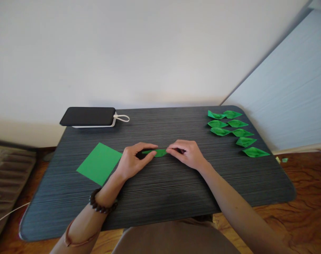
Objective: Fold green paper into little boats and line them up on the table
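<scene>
A narrow folded strip of green paper [158,152] lies at the middle of the dark striped table [160,197]. My left hand [134,160] pinches its left end between thumb and forefinger. My right hand [188,153] presses and pinches its right end with the fingers curled. Both hands rest low on the tabletop. A flat green paper square [99,163] lies just left of my left hand.
Several folded green paper pieces [235,132] sit in rows at the table's back right. A black phone on a white power bank [88,117] lies at the back left. A wall stands behind, a white panel [287,88] leans at right, and wooden floor surrounds the table.
</scene>
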### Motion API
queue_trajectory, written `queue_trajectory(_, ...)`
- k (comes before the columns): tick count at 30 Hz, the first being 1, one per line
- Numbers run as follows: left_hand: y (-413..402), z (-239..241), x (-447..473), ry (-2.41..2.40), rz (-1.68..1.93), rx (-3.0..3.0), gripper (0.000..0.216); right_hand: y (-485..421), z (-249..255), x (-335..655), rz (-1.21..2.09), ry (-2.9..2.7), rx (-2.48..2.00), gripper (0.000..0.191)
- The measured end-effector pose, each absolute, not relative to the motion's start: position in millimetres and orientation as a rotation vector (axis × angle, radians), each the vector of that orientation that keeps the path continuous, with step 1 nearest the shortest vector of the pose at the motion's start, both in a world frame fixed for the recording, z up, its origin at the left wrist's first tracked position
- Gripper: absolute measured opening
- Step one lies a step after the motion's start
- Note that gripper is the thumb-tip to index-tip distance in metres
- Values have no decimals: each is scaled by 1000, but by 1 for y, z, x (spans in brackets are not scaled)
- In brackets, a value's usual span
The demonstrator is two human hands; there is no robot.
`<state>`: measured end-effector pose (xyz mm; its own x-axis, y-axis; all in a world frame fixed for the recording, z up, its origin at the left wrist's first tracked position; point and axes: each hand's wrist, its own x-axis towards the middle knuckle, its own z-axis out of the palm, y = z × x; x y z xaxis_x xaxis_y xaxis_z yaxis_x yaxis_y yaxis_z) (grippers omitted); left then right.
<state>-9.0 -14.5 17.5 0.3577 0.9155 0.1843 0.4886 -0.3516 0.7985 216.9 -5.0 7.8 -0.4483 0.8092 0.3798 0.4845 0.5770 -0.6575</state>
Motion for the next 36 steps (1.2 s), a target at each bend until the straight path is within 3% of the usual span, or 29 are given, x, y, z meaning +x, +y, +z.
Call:
queue_trajectory(5,-17,15,-1,1166,905,1986,11,-10,7,209,576,-2236,-951,15)
queue_trajectory(16,-14,14,-5,1286,911,2010,10,-8,8,213,567,-2106,-924,13)
queue_trajectory(36,-9,10,-23,1287,826,2038,29,-4,12,232,662,-2038,-1076,16)
